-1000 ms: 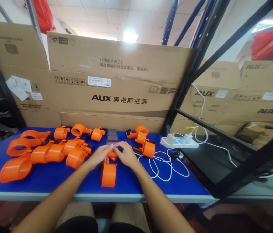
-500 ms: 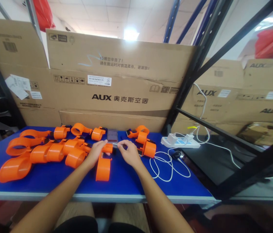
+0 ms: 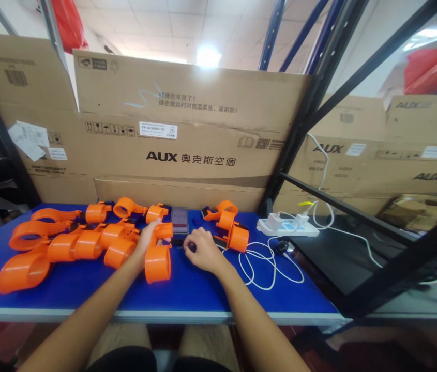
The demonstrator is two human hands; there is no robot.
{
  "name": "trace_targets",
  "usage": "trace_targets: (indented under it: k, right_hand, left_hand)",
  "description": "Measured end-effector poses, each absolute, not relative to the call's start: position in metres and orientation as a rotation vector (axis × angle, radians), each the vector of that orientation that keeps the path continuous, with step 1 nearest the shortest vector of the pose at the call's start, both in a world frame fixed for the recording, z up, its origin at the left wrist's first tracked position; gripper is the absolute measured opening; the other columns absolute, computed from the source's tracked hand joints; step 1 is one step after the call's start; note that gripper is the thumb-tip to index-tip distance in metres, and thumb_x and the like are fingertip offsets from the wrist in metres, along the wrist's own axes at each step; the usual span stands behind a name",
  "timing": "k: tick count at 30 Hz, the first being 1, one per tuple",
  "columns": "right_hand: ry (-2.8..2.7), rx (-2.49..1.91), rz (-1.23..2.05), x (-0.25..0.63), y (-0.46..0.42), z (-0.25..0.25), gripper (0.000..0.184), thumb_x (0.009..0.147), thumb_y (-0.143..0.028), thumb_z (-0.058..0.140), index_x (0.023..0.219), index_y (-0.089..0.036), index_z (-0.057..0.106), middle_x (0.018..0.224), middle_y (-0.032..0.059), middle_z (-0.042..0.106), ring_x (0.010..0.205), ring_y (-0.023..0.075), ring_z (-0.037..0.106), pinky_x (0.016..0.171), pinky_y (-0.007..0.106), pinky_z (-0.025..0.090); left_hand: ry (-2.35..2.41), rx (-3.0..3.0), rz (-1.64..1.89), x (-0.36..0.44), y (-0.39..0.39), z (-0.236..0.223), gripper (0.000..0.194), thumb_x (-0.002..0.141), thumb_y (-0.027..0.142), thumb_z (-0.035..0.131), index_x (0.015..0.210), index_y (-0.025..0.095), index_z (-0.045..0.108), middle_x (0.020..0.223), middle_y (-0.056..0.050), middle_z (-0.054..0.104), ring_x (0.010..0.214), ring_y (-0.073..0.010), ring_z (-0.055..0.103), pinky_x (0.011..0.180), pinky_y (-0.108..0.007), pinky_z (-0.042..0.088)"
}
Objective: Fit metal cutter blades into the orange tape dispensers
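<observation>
Apparently mid-handling, the left hand (image 3: 147, 238) grips an orange ring holder (image 3: 157, 264); the right hand (image 3: 205, 250) curls partly closed, contents unclear; two-handed work would call for steady support

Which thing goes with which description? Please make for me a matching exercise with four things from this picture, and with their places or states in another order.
Things:
1. left hand
2. power strip
3. cardboard
4. cable

Places or states:
A. upright behind the blue table
B. lying in loops, to the right of the right hand
C. holding an orange part
D. white, with plugs in it

Right pairs: 1-C, 2-D, 3-A, 4-B
</observation>
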State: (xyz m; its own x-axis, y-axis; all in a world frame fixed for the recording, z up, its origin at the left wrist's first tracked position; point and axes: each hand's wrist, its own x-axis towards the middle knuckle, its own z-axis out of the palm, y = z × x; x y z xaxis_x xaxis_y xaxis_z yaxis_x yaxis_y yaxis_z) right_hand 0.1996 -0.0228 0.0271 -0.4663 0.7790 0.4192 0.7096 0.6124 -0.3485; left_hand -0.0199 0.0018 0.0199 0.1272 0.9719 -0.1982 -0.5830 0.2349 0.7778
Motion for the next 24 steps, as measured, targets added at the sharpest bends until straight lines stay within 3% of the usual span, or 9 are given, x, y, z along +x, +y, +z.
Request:
trace_targets:
  k: [12, 16, 20, 24]
  right_hand:
    - [-2.395, -1.119, 0.169, 0.181, -0.024, 0.023, 0.013, 0.092, -0.016, 0.063, 0.097, -0.021, 0.074, 0.095, 0.0079, 0.070, 0.096, 0.0238, 0.052, 0.082, 0.036, 0.030]
    - [-2.308, -1.104, 0.212, 0.182, -0.025, 0.029, 0.017, 0.099, -0.023, 0.056, 0.100, -0.020, 0.073, 0.100, 0.0093, 0.072, 0.096, 0.0247, 0.056, 0.086, 0.039, 0.035]
    - [-2.239, -1.021, 0.302, 0.188, -0.030, 0.037, 0.030, 0.106, -0.035, 0.046, 0.128, -0.023, 0.063, 0.106, 0.0067, 0.073, 0.092, 0.0214, 0.061, 0.086, 0.037, 0.043]
    - [-2.246, -0.744, 0.516, 0.191, -0.039, 0.041, 0.056, 0.100, -0.046, 0.059, 0.150, -0.026, 0.045, 0.127, 0.0086, 0.066, 0.099, 0.0229, 0.064, 0.090, 0.038, 0.051]
  left_hand:
    - [0.932, 0.817, 1.374, -0.010, -0.003, 0.016, 0.038, 0.090, 0.048, 0.064, 0.074, 0.014, 0.067, 0.046, -0.004, 0.063, 0.030, -0.0102, 0.044, 0.033, -0.021, 0.031]
    - [0.917, 0.880, 1.401, -0.010, -0.002, 0.016, 0.038, 0.087, 0.048, 0.069, 0.070, 0.014, 0.066, 0.053, -0.006, 0.066, 0.036, -0.0107, 0.049, 0.037, -0.021, 0.038]
    - [0.906, 0.925, 1.449, -0.010, -0.002, 0.014, 0.042, 0.085, 0.056, 0.071, 0.078, 0.014, 0.070, 0.061, -0.007, 0.071, 0.043, -0.0127, 0.056, 0.043, -0.023, 0.044]
    - [0.938, 0.964, 1.503, -0.010, -0.002, 0.009, 0.055, 0.084, 0.069, 0.067, 0.081, 0.015, 0.071, 0.060, -0.006, 0.070, 0.042, -0.0131, 0.055, 0.042, -0.024, 0.042]
